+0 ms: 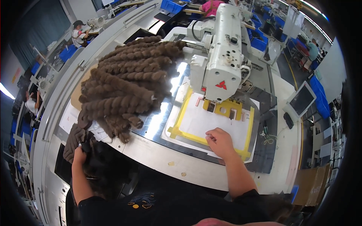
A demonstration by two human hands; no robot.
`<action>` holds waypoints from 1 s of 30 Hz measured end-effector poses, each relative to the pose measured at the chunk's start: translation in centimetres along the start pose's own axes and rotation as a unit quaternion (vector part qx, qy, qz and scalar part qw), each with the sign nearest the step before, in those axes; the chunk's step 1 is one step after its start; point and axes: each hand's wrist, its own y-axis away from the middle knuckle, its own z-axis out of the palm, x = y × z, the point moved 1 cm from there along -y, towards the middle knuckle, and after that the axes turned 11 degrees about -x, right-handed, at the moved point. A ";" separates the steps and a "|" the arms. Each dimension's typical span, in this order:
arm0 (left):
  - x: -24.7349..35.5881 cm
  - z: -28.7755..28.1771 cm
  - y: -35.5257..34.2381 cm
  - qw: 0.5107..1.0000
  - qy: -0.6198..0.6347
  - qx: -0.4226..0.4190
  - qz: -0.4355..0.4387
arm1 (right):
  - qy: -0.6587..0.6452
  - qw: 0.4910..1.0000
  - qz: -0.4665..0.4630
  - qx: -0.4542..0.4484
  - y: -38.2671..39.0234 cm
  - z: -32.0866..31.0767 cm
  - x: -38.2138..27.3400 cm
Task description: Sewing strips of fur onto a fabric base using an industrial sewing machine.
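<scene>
At the table's left front edge my left hand [78,155] is closed on a bunched brown fabric piece [74,142]; a small shiny bit shows at its fingertips, too small to name. My right hand [220,141] is held over the white sheet [196,126], its fingers curled and thumb close to the forefinger; whatever they pinch, if anything, I cannot make out. Yellow tape [188,140] borders the sheet. Beyond the right hand stands a white industrial sewing machine [223,71], its head above a yellow plate [225,109] with cut-outs.
A heap of brown fluffy twisted rolls [120,86] covers the table's left side. To the right are a tilted screen [301,98], a small dark device [288,119] and a cardboard box [311,184]. Other people [78,34] work at machines farther off.
</scene>
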 end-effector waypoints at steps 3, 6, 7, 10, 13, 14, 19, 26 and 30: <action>0.8 0.1 -0.1 0.998 -0.050 -0.027 0.005 | -0.008 1.000 -0.003 0.000 -0.1 -0.1 -0.2; 0.7 1.0 -1.1 0.997 -0.073 -0.026 -0.006 | 0.011 1.000 -0.017 0.011 -0.2 0.0 0.0; 0.3 1.3 -1.5 0.996 -0.074 -0.037 -0.023 | 0.025 0.999 -0.027 0.015 -0.2 0.1 0.1; -0.2 2.1 -2.4 0.991 -0.119 -0.042 -0.045 | 0.019 0.999 -0.029 0.016 -0.2 0.1 0.3; 0.2 1.5 -2.3 0.985 -0.123 -0.071 -0.101 | 0.023 0.999 -0.025 0.014 -0.1 0.0 0.1; 0.5 1.2 -2.0 0.985 -0.123 -0.068 -0.097 | 0.024 0.999 -0.024 0.011 -0.1 0.0 0.0; 0.8 -0.3 -1.7 0.985 -0.138 -0.087 -0.059 | 0.019 1.000 -0.013 0.008 0.0 0.0 0.0; -5.6 -3.0 -0.4 0.990 0.136 -0.010 -0.032 | 0.010 0.999 -0.025 0.017 -0.1 0.0 -0.1; -8.5 -0.9 -0.2 0.950 0.309 0.029 -0.039 | 0.006 1.000 -0.021 0.023 -0.1 0.1 0.1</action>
